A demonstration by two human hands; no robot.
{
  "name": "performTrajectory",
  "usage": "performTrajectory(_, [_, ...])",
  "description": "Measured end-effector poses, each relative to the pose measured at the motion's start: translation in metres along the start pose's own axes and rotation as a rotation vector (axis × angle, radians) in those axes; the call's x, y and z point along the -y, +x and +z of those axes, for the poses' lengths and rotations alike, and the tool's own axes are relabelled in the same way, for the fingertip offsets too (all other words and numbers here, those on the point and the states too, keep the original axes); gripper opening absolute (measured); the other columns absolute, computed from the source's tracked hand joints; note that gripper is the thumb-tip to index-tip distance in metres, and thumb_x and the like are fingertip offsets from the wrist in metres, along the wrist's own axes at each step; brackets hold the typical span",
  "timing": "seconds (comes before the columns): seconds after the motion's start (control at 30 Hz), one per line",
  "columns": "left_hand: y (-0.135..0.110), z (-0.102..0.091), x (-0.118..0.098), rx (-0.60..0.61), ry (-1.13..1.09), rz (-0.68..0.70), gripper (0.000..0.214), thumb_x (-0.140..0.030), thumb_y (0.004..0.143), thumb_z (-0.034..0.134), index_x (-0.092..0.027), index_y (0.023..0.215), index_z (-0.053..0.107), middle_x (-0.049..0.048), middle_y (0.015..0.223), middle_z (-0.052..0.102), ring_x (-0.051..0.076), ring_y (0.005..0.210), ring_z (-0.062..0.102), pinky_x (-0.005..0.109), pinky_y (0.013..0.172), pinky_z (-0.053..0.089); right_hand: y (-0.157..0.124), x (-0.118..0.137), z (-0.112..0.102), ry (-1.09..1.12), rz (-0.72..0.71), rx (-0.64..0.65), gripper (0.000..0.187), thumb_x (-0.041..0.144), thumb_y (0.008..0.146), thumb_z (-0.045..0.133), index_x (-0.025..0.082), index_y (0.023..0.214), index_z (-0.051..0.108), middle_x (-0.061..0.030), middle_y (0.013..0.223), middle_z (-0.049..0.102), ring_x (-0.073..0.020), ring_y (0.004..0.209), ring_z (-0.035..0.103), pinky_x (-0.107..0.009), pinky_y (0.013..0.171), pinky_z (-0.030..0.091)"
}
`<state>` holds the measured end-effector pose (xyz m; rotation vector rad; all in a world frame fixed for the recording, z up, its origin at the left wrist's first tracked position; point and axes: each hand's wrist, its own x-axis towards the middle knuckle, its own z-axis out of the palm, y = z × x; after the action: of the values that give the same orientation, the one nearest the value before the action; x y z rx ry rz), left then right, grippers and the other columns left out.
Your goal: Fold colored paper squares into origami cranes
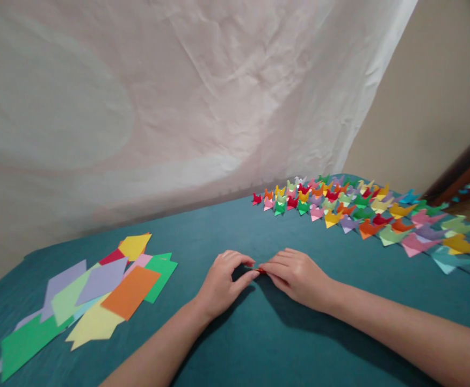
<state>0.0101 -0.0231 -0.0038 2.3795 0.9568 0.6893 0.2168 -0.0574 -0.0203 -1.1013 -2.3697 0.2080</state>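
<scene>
Between my two hands, just over the green tabletop, is a small folded red paper, mostly covered by fingertips. My left hand pinches its left end between thumb and fingers. From the other side, my right hand closes its fingers and thumb on the right part. Only a thin strip of red shows, so the shape of the fold cannot be made out.
Loose coloured paper sheets, an orange one among them, overlap at the left. Rows of folded paper birds, including a pink one, stand at the right and back right. A pale wrinkled sheet hangs behind the table.
</scene>
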Motion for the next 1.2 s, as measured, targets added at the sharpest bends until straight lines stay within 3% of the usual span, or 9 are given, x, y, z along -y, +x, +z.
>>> performTrajectory(0.1, [0.0, 0.0, 0.0, -0.003, -0.067, 0.023, 0.023, -0.03, 0.081, 0.062, -0.019, 0.101, 0.06, 0.0052, 0.1, 0.063, 0.018, 0.095, 0.055, 0.031, 0.086, 0.042, 0.002, 0.002, 0.0, 0.318, 0.227, -0.067, 0.022, 0.019, 0.087, 0.047, 0.019, 0.104, 0.061, -0.004, 0.086, 0.069, -0.0159, 0.074, 0.062, -0.029, 0.068, 0.046])
performTrajectory(0.2, [0.001, 0.0, 0.0, 0.009, -0.122, -0.006, 0.018, -0.029, 0.081, 0.061, -0.018, 0.096, 0.062, 0.0048, 0.096, 0.064, 0.017, 0.091, 0.057, 0.03, 0.083, 0.043, 0.004, 0.004, 0.0, 0.66, 0.395, -0.045, 0.02, 0.026, 0.086, 0.051, 0.017, 0.103, 0.055, -0.0018, 0.078, 0.069, -0.014, 0.067, 0.063, -0.026, 0.062, 0.047])
performTrajectory(0.4, [0.003, -0.001, -0.002, 0.033, -0.239, -0.129, 0.016, -0.027, 0.084, 0.054, -0.015, 0.082, 0.064, 0.0039, 0.083, 0.066, 0.016, 0.079, 0.059, 0.027, 0.075, 0.045, 0.004, 0.008, 0.005, 0.971, 0.426, -0.027, 0.025, 0.032, 0.084, 0.056, 0.018, 0.1, 0.043, -0.0022, 0.08, 0.065, -0.0141, 0.071, 0.064, -0.026, 0.06, 0.047])
performTrajectory(0.5, [0.003, -0.003, -0.005, 0.041, -0.297, -0.207, 0.017, -0.027, 0.084, 0.052, -0.015, 0.082, 0.064, 0.0033, 0.081, 0.067, 0.015, 0.075, 0.059, 0.026, 0.072, 0.046, 0.003, 0.011, 0.007, 1.001, 0.388, -0.008, 0.03, 0.03, 0.085, 0.054, 0.019, 0.107, 0.036, -0.0033, 0.088, 0.062, -0.0144, 0.074, 0.065, -0.026, 0.062, 0.048])
performTrajectory(0.63, [0.003, -0.001, -0.005, 0.046, -0.385, -0.259, 0.019, -0.029, 0.084, 0.053, -0.013, 0.083, 0.064, 0.0042, 0.081, 0.068, 0.015, 0.074, 0.06, 0.026, 0.071, 0.047, 0.002, 0.012, 0.005, 0.864, 0.326, -0.019, 0.023, 0.025, 0.087, 0.05, 0.019, 0.107, 0.038, -0.0025, 0.086, 0.06, -0.0133, 0.074, 0.061, -0.027, 0.066, 0.048])
performTrajectory(0.87, [0.001, 0.005, -0.006, 0.026, -0.5, -0.272, 0.029, -0.026, 0.08, 0.06, -0.013, 0.105, 0.055, 0.0041, 0.082, 0.069, 0.015, 0.076, 0.063, 0.027, 0.073, 0.047, 0.004, 0.009, -0.002, 0.716, 0.321, -0.046, 0.007, 0.022, 0.085, 0.052, 0.018, 0.089, 0.047, 0.0005, 0.077, 0.056, -0.0113, 0.067, 0.054, -0.023, 0.061, 0.044])
performTrajectory(1.2, [0.0, 0.011, -0.007, -0.017, -0.442, -0.248, 0.026, -0.025, 0.083, 0.057, -0.015, 0.106, 0.053, 0.0023, 0.081, 0.067, 0.015, 0.076, 0.062, 0.026, 0.073, 0.045, 0.004, 0.007, -0.001, 0.76, 0.347, -0.012, 0.003, 0.017, 0.085, 0.051, 0.016, 0.086, 0.054, 0.0008, 0.074, 0.056, -0.0107, 0.066, 0.051, -0.023, 0.061, 0.041])
